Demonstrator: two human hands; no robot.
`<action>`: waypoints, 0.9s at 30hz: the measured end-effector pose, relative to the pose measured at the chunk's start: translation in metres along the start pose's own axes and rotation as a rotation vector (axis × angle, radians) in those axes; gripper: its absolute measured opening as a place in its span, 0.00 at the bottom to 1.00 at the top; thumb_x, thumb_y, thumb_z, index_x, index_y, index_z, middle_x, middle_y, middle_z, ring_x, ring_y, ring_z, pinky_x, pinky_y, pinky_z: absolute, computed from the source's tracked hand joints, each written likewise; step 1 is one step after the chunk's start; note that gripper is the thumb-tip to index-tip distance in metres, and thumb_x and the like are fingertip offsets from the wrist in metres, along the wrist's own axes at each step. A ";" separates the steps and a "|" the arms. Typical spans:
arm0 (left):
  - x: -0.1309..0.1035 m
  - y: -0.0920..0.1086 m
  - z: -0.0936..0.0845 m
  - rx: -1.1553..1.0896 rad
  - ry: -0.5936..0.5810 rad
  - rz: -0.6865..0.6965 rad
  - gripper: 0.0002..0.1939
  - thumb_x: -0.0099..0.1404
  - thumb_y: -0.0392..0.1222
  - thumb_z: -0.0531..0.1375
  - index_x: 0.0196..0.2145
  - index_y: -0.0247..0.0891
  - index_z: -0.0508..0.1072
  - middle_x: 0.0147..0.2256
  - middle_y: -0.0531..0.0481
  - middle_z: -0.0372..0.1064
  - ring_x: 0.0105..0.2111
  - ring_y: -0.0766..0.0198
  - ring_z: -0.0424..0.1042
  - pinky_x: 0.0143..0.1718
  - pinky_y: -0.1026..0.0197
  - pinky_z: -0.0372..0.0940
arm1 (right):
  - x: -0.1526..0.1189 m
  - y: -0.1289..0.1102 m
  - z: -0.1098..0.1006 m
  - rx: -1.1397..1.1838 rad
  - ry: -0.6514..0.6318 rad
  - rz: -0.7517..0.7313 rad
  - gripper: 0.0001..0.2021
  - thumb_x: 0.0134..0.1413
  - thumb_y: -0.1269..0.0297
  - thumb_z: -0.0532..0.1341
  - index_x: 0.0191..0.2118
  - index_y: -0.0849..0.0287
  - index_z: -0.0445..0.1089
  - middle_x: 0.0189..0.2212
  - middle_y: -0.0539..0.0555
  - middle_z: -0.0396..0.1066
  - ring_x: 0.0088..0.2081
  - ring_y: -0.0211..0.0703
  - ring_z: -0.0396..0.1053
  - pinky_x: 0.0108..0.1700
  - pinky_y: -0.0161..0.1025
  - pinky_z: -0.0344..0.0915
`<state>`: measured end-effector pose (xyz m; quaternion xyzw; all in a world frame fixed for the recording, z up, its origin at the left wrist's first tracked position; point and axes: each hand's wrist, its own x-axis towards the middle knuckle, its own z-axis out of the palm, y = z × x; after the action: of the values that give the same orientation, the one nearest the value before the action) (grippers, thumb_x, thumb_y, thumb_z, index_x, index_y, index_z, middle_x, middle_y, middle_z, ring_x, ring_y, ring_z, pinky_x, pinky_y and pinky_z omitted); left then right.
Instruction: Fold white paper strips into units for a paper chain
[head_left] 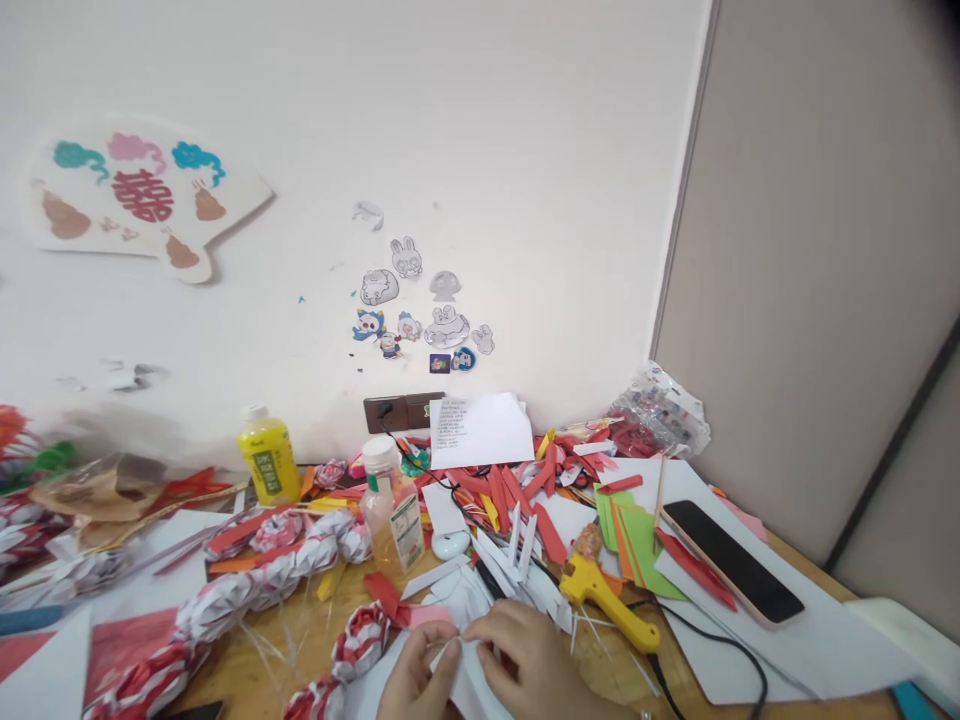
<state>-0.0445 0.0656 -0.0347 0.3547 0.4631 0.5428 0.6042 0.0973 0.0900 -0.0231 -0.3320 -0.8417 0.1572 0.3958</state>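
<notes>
At the lower middle, my left hand [421,672] and my right hand [517,655] meet, thumbs and fingertips pinched together on a piece of white paper [470,682]. The fingers cover much of the paper, so its full shape is hidden. Just beyond the fingers lie several folded white paper strips [517,565] in a loose heap. Left of my left hand is a red-and-white folded paper chain [360,640]. To the right of my right hand rests a yellow hot glue gun [611,605] with a black cord.
A phone [731,560] lies on white sheets at the right. Green paper strips [634,540] are beside it. A clear bottle [391,510] and a yellow bottle [268,455] stand behind. Red paper strips [517,495] pile along the wall. A longer paper chain [217,608] crosses the left side.
</notes>
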 end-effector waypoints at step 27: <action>-0.006 0.014 0.007 0.188 0.151 0.105 0.18 0.42 0.50 0.65 0.28 0.37 0.69 0.21 0.55 0.69 0.21 0.63 0.67 0.23 0.63 0.63 | 0.006 -0.007 -0.008 0.093 0.042 0.268 0.03 0.46 0.70 0.59 0.25 0.60 0.67 0.23 0.48 0.66 0.28 0.37 0.62 0.29 0.31 0.56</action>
<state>-0.0426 0.0625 -0.0189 0.3915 0.5369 0.5530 0.5027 0.0974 0.0892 -0.0113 -0.4259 -0.7731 0.2408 0.4036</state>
